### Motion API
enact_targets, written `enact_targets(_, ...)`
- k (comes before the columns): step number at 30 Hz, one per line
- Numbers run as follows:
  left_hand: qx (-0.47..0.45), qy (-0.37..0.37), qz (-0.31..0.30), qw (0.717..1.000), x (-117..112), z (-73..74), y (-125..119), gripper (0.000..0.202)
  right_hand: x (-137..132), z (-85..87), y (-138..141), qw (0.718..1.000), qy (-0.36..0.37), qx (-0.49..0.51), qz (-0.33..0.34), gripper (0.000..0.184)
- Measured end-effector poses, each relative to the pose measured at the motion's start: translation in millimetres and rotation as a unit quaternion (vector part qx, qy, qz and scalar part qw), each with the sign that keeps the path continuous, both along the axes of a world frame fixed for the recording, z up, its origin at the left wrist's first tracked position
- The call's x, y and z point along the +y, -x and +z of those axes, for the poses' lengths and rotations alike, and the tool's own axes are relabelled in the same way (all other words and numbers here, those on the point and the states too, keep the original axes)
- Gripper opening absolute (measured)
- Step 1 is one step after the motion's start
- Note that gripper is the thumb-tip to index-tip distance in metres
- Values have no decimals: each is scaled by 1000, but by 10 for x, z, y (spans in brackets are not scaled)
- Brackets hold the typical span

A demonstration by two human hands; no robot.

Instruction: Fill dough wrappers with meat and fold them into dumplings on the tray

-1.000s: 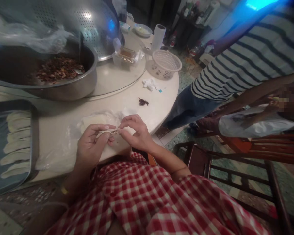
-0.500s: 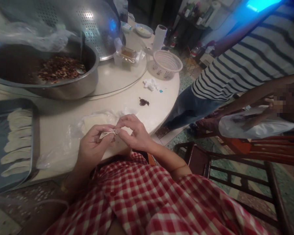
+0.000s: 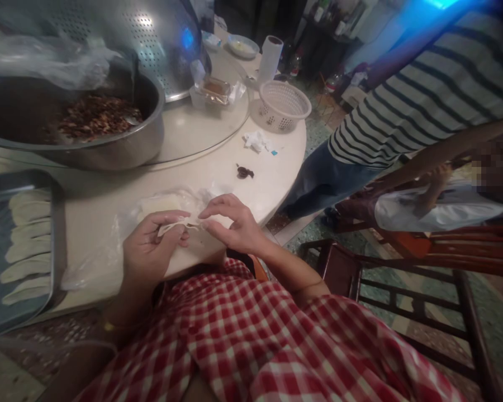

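Note:
A pale, partly folded dumpling (image 3: 179, 225) is held just above the table's near edge, with some dark filling showing along its seam. My left hand (image 3: 148, 245) grips it from the left, thumb in front and fingers behind. At its right end, the thumb and forefinger of my right hand (image 3: 235, 226) close loosely around the wrapper's tip. Just behind my hands, a stack of pale wrappers (image 3: 161, 204) lies in a clear plastic bag (image 3: 117, 237). Folded dumplings (image 3: 28, 240) lie in a row in a grey metal tray (image 3: 58, 240) at the left.
A large metal bowl (image 3: 121, 153) of dark chopped filling (image 3: 96, 117) stands behind the tray. Farther right are a plastic basket (image 3: 283, 106), crumpled tissue (image 3: 255, 141) and a small dark item (image 3: 245, 172). A person in a striped shirt (image 3: 402, 111) stands right, near a wooden chair (image 3: 411, 301).
My hands have drawn slightly apart, and more of the dumpling's seam shows between them. My right thumb and forefinger have loosened from a tighter pinch. The view has shifted slightly.

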State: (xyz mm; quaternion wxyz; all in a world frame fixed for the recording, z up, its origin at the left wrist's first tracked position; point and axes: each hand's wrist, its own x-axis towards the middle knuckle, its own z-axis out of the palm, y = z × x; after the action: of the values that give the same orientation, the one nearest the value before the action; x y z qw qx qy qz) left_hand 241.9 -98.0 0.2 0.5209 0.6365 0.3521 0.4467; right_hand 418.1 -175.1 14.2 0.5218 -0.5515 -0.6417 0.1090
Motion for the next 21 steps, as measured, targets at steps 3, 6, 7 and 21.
enact_targets(3, 1, -4, -3, 1000, 0, -6, -19, 5, -14, -12, -8, 999, 28, -2, 23, 16)
enact_targets(6, 7, -3, -4, 1000, -9, -6, -32, 6, -12, -15, -3, 998, 61, -18, 23, 16)
enact_targets(7, 10, -4, -6, 1000, -13, -2, -34, 6, -8, -15, -1, 997, 69, -22, 19, 17)
enact_targets(21, 38, 2, -63, 997, -22, 53, -79, 13, 109, -15, 43, 978, 148, 142, 27, 15)
